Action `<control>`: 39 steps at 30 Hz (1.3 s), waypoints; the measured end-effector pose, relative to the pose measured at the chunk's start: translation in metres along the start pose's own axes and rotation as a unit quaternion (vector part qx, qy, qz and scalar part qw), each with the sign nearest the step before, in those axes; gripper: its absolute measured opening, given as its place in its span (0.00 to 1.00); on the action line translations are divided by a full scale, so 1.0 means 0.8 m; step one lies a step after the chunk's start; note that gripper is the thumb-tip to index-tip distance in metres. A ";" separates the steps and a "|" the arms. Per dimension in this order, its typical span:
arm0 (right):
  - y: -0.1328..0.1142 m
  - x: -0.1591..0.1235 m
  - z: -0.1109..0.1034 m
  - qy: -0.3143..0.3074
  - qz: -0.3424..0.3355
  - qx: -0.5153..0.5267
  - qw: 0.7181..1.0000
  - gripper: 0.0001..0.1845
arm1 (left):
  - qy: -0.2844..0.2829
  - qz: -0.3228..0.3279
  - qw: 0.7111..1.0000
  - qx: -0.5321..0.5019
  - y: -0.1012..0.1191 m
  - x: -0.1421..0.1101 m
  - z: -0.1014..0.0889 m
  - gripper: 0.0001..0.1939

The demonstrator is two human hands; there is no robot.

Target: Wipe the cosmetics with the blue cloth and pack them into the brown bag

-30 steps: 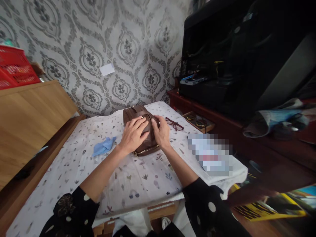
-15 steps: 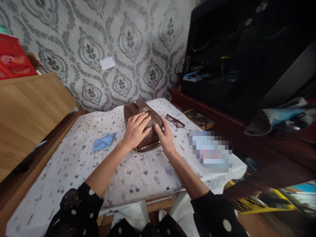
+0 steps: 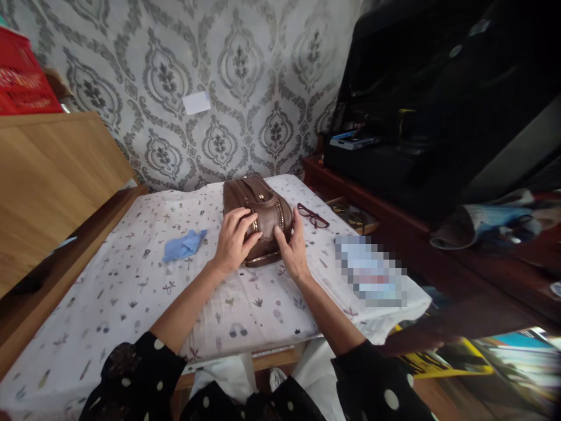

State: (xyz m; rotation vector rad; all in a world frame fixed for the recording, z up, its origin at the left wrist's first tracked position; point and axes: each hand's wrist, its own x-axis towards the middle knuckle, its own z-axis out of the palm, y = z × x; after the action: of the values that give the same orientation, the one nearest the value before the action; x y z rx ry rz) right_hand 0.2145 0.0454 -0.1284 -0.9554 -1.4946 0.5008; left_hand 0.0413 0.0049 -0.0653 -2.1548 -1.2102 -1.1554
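A brown leather bag [image 3: 267, 217] with gold zippers and a top handle sits on the patterned cloth. My left hand [image 3: 234, 242] grips its left side, fingers curled over the top edge near a zipper and thumb on the near face. On the opposite side, my right hand [image 3: 293, 247] holds the bag with its thumb on the near face and fingers round the right side. To the left lies a crumpled blue cloth [image 3: 184, 245]. Dark-red-framed glasses [image 3: 312, 216] rest just right of the bag.
White printed cloth [image 3: 144, 316] covers the table. A blurred-out flat item [image 3: 370, 272] lies at its right. Beyond stands a dark cabinet with a large black screen [image 3: 416, 105] and a small open drawer [image 3: 368, 224]. A wooden panel [image 3: 56, 169] rises on the left.
My left hand has slid from the bag's top to its left side, uncovering the handle and zippers. The right hand stays on the right side. The view has shifted slightly.
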 end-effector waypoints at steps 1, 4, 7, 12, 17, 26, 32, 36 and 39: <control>-0.003 -0.003 0.001 0.010 -0.021 -0.027 0.999 0.40 | 0.003 0.004 1.000 -0.007 0.000 0.000 0.002 0.17; -0.013 -0.009 0.007 0.023 -0.105 -0.109 0.988 0.37 | 0.008 0.007 1.000 -0.029 -0.002 -0.001 0.001 0.17; -0.017 -0.012 0.011 0.022 -0.155 -0.156 0.975 0.30 | -0.002 -0.015 0.998 -0.066 -0.003 -0.001 -0.005 0.17; -0.015 -0.012 0.011 0.026 -0.177 -0.173 0.969 0.27 | 0.034 -0.096 0.989 -0.104 -0.004 0.019 -0.012 0.18; -0.015 -0.013 0.012 0.038 -0.194 -0.187 0.962 0.26 | -0.036 -0.132 0.987 -0.081 -0.012 0.060 -0.016 0.17; -0.011 -0.015 0.011 0.033 -0.200 -0.202 0.958 0.25 | -0.054 -0.211 0.971 -0.102 -0.030 0.084 -0.011 0.04; -0.007 -0.014 0.011 0.028 -0.199 -0.199 0.959 0.27 | 0.002 -0.253 0.947 -0.197 -0.034 0.084 -0.002 0.05; -0.005 -0.013 0.012 0.034 -0.211 -0.194 0.958 0.27 | 0.008 -0.258 0.936 -0.241 -0.032 0.082 -0.005 0.07; -0.005 -0.013 0.012 0.034 -0.215 -0.193 0.957 0.26 | -0.008 -0.249 0.942 -0.225 -0.025 0.076 -0.013 0.08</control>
State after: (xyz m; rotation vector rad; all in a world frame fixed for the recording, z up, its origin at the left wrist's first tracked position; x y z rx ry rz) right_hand 0.2036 0.0372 -0.1329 -0.8934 -1.7097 -0.1442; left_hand 0.0367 0.0391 -0.0102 -2.2274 -1.6978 -1.7756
